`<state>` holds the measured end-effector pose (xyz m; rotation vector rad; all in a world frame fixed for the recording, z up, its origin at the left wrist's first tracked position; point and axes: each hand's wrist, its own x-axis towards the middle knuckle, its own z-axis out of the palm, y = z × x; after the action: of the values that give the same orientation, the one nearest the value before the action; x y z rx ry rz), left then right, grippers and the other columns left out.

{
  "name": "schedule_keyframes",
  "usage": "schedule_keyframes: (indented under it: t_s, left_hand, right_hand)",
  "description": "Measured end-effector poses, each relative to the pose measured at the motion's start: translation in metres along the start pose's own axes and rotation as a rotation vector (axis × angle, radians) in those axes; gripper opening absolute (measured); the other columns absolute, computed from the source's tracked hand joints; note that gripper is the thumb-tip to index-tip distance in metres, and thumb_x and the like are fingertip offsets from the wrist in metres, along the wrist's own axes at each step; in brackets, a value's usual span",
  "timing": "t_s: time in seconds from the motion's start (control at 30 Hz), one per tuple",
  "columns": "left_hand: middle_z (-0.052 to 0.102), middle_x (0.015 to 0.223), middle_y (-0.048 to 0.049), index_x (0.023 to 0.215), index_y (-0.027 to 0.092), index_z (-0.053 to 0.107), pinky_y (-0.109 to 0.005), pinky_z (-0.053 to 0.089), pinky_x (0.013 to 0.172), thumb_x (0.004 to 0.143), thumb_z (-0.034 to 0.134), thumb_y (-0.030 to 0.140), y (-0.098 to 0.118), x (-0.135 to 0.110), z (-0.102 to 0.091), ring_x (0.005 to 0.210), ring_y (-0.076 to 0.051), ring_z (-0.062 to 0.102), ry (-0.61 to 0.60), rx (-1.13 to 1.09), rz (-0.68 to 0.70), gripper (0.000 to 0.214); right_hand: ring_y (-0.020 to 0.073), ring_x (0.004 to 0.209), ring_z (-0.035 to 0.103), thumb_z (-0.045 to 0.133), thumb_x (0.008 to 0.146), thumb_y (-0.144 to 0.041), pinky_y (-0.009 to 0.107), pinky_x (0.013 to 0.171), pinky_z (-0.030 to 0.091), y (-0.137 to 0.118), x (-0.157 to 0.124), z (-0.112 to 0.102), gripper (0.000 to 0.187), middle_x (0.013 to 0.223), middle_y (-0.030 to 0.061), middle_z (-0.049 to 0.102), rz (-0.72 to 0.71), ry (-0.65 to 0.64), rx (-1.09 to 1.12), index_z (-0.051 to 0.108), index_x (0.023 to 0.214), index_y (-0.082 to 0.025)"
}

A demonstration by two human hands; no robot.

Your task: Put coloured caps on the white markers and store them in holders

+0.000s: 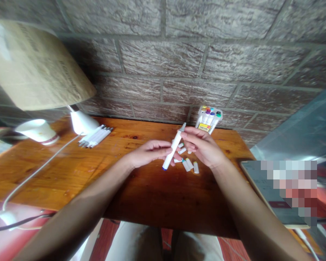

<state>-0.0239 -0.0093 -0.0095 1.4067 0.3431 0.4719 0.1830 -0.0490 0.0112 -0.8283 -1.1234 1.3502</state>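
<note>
A white marker (pixel 172 150) is held up, tilted, over the middle of the wooden table. Its lower end is blue, and a narrow grey tip shows bare at the top. My left hand (pixel 152 152) grips the barrel between thumb and fingers. Close to the tip, the thumb and index finger of my right hand (pixel 201 143) pinch the marker's upper part; its other fingers are curled, and anything inside them is hidden. Several loose white marker caps (pixel 188 165) lie on the tabletop below and behind my hands, some partly covered by fingers.
A clear case of coloured markers (pixel 206 117) stands by the brick wall. At left, several white markers (pixel 96 136) lie side by side near a lamp (pixel 83 121), with a paper cup (pixel 38 131) and a white cable (pixel 40 170). A tablet (pixel 268 192) is at right.
</note>
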Motion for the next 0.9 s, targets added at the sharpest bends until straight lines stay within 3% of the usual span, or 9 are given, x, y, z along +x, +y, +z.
schedule_keyframes:
  t_s: [0.3,0.47,0.57,0.9]
  left_hand:
    - [0.076,0.093,-0.0089,0.102,0.012,0.071,-0.028,0.056,0.075,0.085,0.075,0.032,0.002,0.001,0.007,0.078,-0.016,0.071,0.063,0.070,0.027,0.027]
    - [0.076,0.089,-0.0088,0.096,0.012,0.072,-0.026,0.054,0.073,0.089,0.069,0.038,0.005,0.001,0.007,0.075,-0.015,0.070,0.078,0.100,0.040,0.028]
    - [0.076,0.090,-0.0101,0.102,0.011,0.072,-0.027,0.054,0.075,0.089,0.069,0.040,0.009,-0.001,0.007,0.075,-0.016,0.070,0.057,0.109,0.016,0.032]
    - [0.074,0.085,-0.0049,0.091,0.011,0.070,-0.029,0.056,0.078,0.074,0.083,0.028,-0.001,0.001,0.010,0.075,-0.014,0.068,0.122,0.083,0.025,0.027]
  right_hand:
    - [0.0025,0.048,0.036,0.087,0.068,-0.033,0.019,0.043,0.022,0.007,-0.002,0.005,0.033,0.067,-0.0025,0.064,0.092,-0.048,-0.072,0.078,0.097,-0.019]
    - [0.0027,0.046,0.034,0.088,0.066,-0.029,0.020,0.044,0.024,0.000,-0.001,0.007,0.030,0.071,-0.0004,0.069,0.016,0.006,0.002,0.080,0.093,-0.021]
    - [0.0019,0.046,0.032,0.087,0.066,-0.027,0.020,0.044,0.022,-0.003,0.000,0.007,0.026,0.079,0.0023,0.075,-0.028,0.032,0.065,0.080,0.091,-0.023]
    - [0.0032,0.049,0.032,0.082,0.072,-0.024,0.023,0.045,0.020,-0.002,-0.003,0.008,0.029,0.100,0.0080,0.079,-0.009,-0.064,0.100,0.081,0.101,-0.027]
